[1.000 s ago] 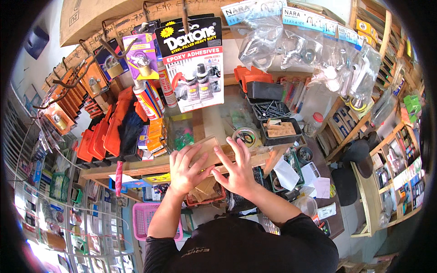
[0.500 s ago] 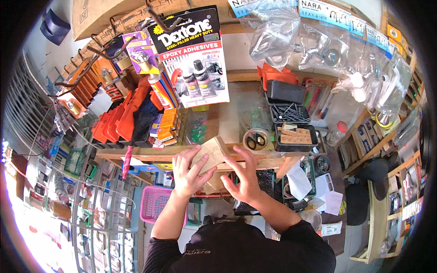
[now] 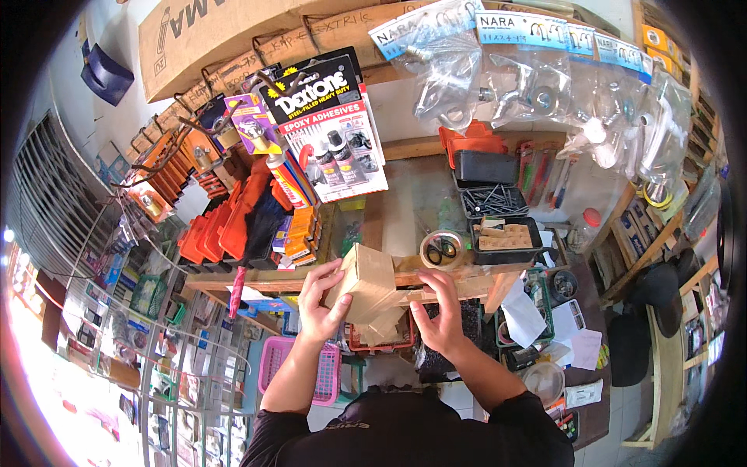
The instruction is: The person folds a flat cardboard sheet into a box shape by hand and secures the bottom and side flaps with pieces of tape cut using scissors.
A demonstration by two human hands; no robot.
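A small brown cardboard box (image 3: 372, 274) is gripped at its left side by my left hand (image 3: 319, 305), thumb on the near face and fingers behind. It is tilted in front of the wooden bench edge. My right hand (image 3: 442, 315) is just right of the box, thumb and fingers spread apart. A brownish strip shows between the box and that hand; whether it is tape, a flap or the bench edge I cannot tell. Beyond my right hand, a roll of tape (image 3: 426, 260) lies on the bench with black-handled scissors (image 3: 445, 250) at its middle.
Hanging packs of epoxy adhesive (image 3: 333, 148) and bagged metal fittings (image 3: 537, 97) overhang the bench. Orange bins (image 3: 233, 229) stand at left, a black tray of nails (image 3: 492, 201) at right. Below are a pink basket (image 3: 272, 359) and a paper sheet (image 3: 523, 313).
The box has turned to show more of its side, with my left hand still on it. My right hand has moved away from the box, rightward and down. The whole view has shifted slightly.
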